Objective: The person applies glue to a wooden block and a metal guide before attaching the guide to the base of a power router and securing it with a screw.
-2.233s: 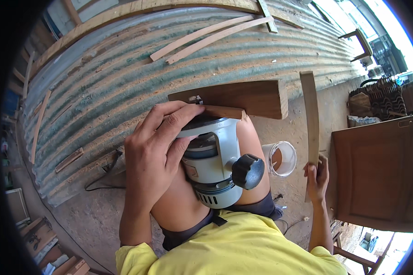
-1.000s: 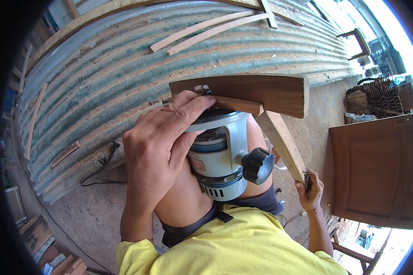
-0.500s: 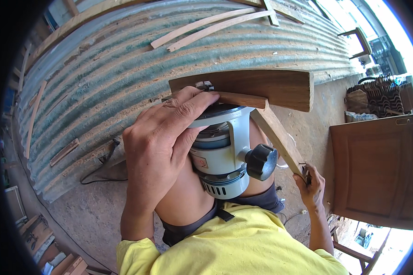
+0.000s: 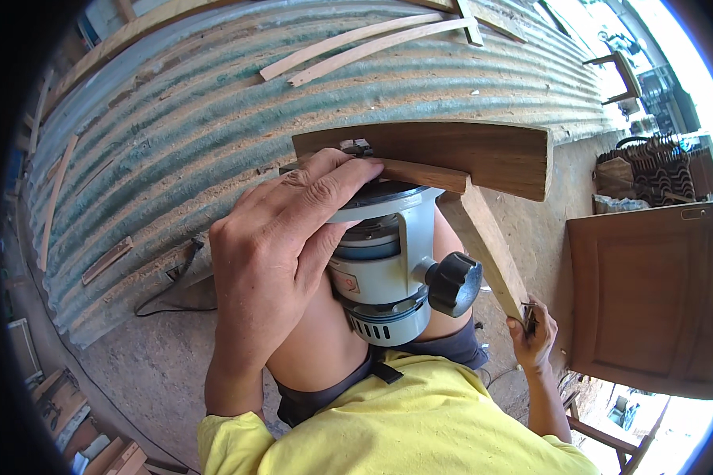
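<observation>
A grey-bodied wood router [image 4: 392, 269] is seen from above, resting on the bare thigh of a seated person in a yellow shirt [image 4: 420, 427]; every other place here is given relative to this tool. The left hand [image 4: 281, 237] is laid over the router's left side, its fingers spread and curled around the housing and base, gripping it. A black round knob [image 4: 454, 283] juts from the router's right side. A small pale label with a red mark [image 4: 347, 283] is stuck on the grey housing just beside the thumb; its print is too small to make out.

Touching the router's base, on the far side, a narrow wooden strip [image 4: 420, 172] is pressed, and behind that a broad dark brown board [image 4: 451, 154] is seen lying crosswise. To the right of the router, a long pale wooden slat [image 4: 491, 249] runs down from the board to the right hand [image 4: 533, 336], which is closed around the slat's lower end.

Beyond the router, a corrugated metal sheet [image 4: 214, 127], dusted with sawdust, fills the upper view, with thin curved wood offcuts [image 4: 356, 43] lying on it. Well to the right of the router, a brown panelled cabinet door [image 4: 650, 293] is seen. A black power cord [image 4: 170, 297] lies on the dusty ground to the left.
</observation>
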`<state>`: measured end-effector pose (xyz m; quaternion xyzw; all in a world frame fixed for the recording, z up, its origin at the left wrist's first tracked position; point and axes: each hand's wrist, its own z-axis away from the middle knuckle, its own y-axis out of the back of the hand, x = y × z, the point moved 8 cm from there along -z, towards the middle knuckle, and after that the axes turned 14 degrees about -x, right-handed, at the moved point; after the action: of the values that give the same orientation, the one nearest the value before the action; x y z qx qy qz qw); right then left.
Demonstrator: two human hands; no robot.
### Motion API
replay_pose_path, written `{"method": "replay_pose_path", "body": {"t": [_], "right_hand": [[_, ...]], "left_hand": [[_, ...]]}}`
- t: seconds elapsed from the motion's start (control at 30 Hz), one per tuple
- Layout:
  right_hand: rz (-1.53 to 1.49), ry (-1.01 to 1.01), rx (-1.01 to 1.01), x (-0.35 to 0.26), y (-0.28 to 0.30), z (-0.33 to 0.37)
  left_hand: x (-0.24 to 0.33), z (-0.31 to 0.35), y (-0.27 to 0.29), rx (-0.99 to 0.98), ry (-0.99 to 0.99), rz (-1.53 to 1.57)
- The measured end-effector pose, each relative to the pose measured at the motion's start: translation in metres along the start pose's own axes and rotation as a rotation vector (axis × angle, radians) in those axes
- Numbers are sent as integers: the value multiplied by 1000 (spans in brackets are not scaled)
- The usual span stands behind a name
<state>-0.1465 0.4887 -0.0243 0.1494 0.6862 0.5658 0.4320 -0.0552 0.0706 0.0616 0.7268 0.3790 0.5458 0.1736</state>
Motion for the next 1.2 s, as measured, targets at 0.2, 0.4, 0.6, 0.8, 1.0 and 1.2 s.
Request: {"method": "replay_pose_path", "body": {"t": [0.2, 0.4, 0.6, 0.8, 1.0, 1.2], "right_hand": [[12, -169, -27, -9, 2, -10], [-39, 5, 19, -15, 5, -9], [4, -156, -57, -18, 1, -13], [23, -184, -55, -18, 2, -19], [-1, -98, -63, -15, 1, -8], [-22, -47, -6, -20, 4, -7]], "left_hand": [[-1, 1, 0, 0, 18, -7], [-1, 1, 0, -5, -8, -20], [-3, 2, 1, -12, 32, 20], [-2, 2, 2, -20, 13, 10], [-2, 3, 2, -19, 19, 24], [-6, 3, -1, -31, 41, 51]]}}
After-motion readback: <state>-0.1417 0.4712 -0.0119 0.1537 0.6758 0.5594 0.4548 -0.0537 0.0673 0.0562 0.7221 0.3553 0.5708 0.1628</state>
